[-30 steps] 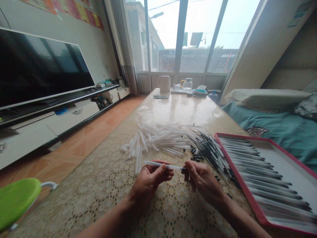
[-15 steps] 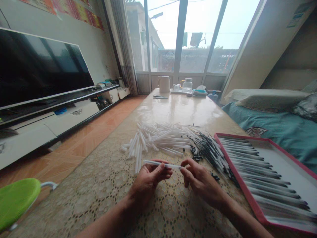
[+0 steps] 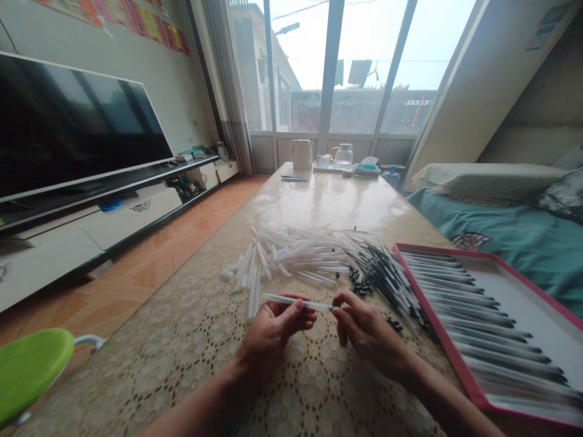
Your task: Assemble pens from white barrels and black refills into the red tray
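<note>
A white, translucent pen barrel [image 3: 314, 304] lies nearly level between my two hands, above the table. My left hand [image 3: 276, 325] is closed around its left part, with the thumb on top. At the barrel's right end, the fingertips of my right hand [image 3: 364, 325] are pinched on it; whether a small part is also between them is hidden. Just beyond my hands is a heap of white pen barrels [image 3: 300, 252]. Small black end pieces [image 3: 361, 284] and a bundle of dark, thin refills [image 3: 387, 276] lie beyond my right hand.
A red-rimmed box [image 3: 471, 376] on the right holds a row of pens [image 3: 492, 321]. A pitcher [image 3: 301, 155], a glass jug [image 3: 344, 156] and a tissue pack [image 3: 368, 167] stand at the table's far end. A green stool seat [image 3: 34, 373] is at lower left.
Both hands and the pen barrel stay almost in place. The right fingers have shifted very slightly at the barrel's end.
</note>
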Demonstrator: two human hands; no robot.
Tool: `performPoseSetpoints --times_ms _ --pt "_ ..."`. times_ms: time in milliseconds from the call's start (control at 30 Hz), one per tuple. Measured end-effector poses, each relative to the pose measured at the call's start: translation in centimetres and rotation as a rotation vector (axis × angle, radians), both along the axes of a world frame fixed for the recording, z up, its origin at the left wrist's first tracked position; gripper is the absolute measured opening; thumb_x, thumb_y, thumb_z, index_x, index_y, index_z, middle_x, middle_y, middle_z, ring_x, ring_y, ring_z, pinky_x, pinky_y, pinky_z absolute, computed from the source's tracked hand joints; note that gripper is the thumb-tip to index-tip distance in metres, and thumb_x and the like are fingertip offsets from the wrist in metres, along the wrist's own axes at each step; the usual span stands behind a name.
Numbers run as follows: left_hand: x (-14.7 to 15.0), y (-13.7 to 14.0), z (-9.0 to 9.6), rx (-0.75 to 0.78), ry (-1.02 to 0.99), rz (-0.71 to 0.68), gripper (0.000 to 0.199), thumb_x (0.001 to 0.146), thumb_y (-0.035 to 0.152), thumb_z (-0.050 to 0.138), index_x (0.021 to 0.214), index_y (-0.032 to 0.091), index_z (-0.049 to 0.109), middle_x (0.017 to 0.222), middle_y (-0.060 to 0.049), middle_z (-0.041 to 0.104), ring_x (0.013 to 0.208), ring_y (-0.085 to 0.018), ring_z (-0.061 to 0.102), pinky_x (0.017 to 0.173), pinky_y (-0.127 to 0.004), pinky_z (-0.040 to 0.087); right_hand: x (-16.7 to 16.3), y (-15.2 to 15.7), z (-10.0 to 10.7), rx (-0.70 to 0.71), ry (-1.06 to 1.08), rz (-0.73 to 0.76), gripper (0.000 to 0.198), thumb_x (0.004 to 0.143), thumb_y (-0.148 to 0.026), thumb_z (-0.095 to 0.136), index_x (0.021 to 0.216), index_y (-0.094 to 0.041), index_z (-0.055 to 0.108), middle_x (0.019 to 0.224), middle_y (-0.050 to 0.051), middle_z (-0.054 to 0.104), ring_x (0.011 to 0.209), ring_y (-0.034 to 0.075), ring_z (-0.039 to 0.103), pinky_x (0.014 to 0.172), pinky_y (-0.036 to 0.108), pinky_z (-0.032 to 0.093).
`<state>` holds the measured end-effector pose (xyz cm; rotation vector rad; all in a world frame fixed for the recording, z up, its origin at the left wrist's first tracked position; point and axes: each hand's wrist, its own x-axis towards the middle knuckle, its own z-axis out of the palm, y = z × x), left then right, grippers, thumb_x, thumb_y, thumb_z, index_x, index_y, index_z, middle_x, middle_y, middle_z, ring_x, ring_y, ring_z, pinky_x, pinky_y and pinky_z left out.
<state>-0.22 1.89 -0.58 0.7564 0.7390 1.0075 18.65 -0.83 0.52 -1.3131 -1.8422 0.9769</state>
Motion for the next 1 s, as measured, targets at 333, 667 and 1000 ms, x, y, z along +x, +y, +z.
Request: performPoseSetpoints --times_ms 333,667,1000 --pt "-0.02 0.13 -0.15 0.012 -0.008 0.004 0.022 0.071 0.026 0.073 0.085 0.011 0.067 0.074 -0.009 0.073 0.068 -0.016 0.068 0.066 -0.025 0.052 0.03 0.06 0.00 -0.013 0.013 -0.001 0.020 0.092 -0.038 0.040 0.089 -0.019 0.047 0.054 -0.005 0.055 0.048 0.010 0.049 0.050 0.020 0.036" --pt "0.00 0.09 -0.10 0.016 0.005 0.014 0.022 0.071 0.027 0.073 0.085 0.010 0.067 0.074 -0.009 0.073 0.067 -0.015 0.068 0.066 -0.025 0.052 0.21 0.15 -0.23 0.020 -0.050 -0.022 0.025 0.093 -0.040 0.037 0.088 -0.019 0.049 0.054 -0.004 0.054 0.048 0.011 0.050 0.051 0.021 0.036" --pt "-0.01 0.07 -0.18 0.030 0.009 -0.003 0.023 0.071 0.028 0.073 0.085 0.011 0.067 0.073 -0.009 0.073 0.067 -0.015 0.068 0.066 -0.026 0.052 0.03 0.00 0.13 0.012 -0.071 -0.017 0.030 0.094 -0.040 0.033 0.082 -0.019 0.050 0.054 -0.004 0.055 0.049 0.010 0.051 0.053 0.021 0.036"
